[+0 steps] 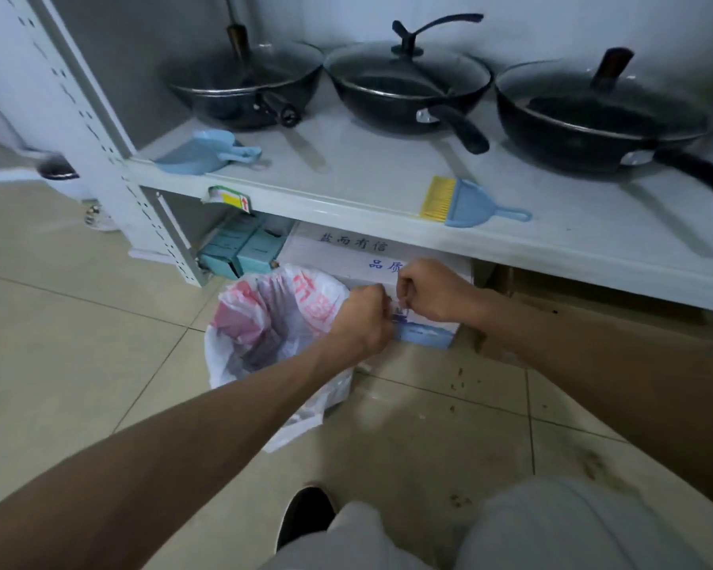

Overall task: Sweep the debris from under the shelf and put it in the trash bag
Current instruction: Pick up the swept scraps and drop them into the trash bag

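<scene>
Left hand and right hand, fingers curled, pinch what looks like the trash bag rim against the white carton under the shelf, probably to hold its mouth open near the debris scattered on the tiles, while the brush and dustpan lie unused above.

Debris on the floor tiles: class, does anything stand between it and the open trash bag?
Nothing visible does. The debris lies on bare tile just right of the trash bag; the white box sits behind that path. The brush is up on the shelf.
</scene>
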### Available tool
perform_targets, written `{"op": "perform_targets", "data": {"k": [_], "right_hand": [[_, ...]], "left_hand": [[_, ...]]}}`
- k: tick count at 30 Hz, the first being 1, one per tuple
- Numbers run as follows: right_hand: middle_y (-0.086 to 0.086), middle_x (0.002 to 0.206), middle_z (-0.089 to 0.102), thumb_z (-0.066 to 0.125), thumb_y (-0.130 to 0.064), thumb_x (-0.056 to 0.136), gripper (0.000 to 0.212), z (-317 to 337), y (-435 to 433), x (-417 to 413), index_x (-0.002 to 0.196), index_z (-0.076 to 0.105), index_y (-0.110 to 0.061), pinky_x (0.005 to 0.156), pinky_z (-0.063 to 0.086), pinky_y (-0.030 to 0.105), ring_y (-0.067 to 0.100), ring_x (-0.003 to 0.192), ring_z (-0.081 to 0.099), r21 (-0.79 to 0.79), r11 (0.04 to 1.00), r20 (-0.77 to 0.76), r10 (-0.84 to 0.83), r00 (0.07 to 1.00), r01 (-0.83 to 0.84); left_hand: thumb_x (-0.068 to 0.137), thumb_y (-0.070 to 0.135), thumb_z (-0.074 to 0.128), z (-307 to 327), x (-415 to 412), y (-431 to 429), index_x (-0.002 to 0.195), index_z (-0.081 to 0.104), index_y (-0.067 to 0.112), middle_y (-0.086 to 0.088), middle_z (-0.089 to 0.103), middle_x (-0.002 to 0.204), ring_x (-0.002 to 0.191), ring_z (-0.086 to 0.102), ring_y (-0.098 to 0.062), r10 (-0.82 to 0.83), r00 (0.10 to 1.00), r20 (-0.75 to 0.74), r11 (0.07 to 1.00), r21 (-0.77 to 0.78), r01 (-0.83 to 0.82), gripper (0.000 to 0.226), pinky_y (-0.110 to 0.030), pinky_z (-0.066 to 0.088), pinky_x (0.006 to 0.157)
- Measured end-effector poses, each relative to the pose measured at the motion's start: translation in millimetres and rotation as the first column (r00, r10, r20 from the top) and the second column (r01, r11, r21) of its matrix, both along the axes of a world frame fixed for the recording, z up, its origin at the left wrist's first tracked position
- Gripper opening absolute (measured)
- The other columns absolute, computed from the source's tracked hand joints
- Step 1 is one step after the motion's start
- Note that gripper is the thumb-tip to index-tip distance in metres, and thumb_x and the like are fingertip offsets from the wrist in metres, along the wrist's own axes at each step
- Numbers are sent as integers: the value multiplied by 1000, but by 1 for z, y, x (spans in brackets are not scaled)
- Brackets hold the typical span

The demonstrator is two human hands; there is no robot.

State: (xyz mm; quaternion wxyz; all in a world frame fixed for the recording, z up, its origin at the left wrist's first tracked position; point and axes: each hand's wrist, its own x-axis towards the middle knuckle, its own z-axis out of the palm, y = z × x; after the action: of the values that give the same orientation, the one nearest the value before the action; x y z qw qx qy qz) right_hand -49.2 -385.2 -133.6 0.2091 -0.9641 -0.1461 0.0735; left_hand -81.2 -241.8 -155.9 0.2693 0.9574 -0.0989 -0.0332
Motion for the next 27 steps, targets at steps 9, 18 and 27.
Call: {"op": "perform_targets", "data": {"k": [9,18,27], "right_hand": [[9,82,75,63,6,74,15,13,75,14,78,75,-1,70,48,22,11,74,64,121,984,-35,134,990,-129],[8,87,75,66,-11,84,12,-8,91,16,84,75,-2,73,55,28,14,78,69,147,982,-72,130,989,-119],[11,82,72,59,-2,80,14,-36,-3,14,80,72,2,77,55,32,18,75,64,-73,996,-205,-70,976,57]], "left_hand": [[90,10,56,17,9,91,107,66,4,-16,69,105,90,66,-33,219,976,2,954,209,-214,20,-38,57,76],[99,19,54,-16,-2,119,102,62,5,-10,62,82,74,67,-27,272,957,-99,923,310,-230,17,-34,55,62],[88,13,57,0,14,51,117,64,10,-11,68,117,101,64,-26,26,994,-109,1000,-13,-28,30,-32,53,87]]}}
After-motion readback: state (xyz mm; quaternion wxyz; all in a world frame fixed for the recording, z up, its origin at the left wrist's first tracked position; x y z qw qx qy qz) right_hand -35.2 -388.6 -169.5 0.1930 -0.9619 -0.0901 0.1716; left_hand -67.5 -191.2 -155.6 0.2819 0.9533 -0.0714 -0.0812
